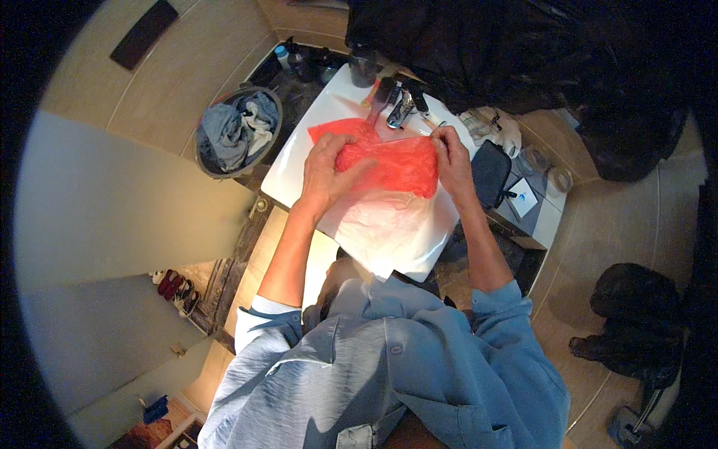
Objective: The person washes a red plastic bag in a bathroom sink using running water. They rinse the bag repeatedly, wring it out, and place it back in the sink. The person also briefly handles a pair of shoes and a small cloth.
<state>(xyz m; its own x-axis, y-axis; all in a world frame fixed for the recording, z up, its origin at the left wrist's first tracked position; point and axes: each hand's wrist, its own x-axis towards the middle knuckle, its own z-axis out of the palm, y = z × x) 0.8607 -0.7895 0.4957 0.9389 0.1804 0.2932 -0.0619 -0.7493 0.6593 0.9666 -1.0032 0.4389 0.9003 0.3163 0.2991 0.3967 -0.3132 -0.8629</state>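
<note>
In the head view, a white sink (299, 168) fills the upper middle of the frame, and a red cloth (393, 165) lies bunched across it, just below the tap (400, 108). The left hand (329, 168) presses down on the left part of the cloth, fingers curled into the fabric and gripping it. The right hand (452, 161) holds the cloth's right edge, fingers closed on it near the sink's right rim. Below the cloth the basin glares bright white, so its lower part is hard to read. Both forearms come up from the lower edge, out of rolled blue shirt sleeves (493, 299). Left of the sink, in the upper left of the frame, stands a round basket (206, 161) with grey and white laundry (239, 127) in it. Small bottles (282, 56) stand above the sink's upper left corner, and a dark cup (363, 71) sits just above the tap. Right of the sink a dark pouch (490, 172) lies just beside the right hand, with a pale crumpled rag (493, 123) above it. A pair of dark shoes (628, 329) rests on the floor at the lower right, and several shoes (176, 288) lie at the middle left.
</note>
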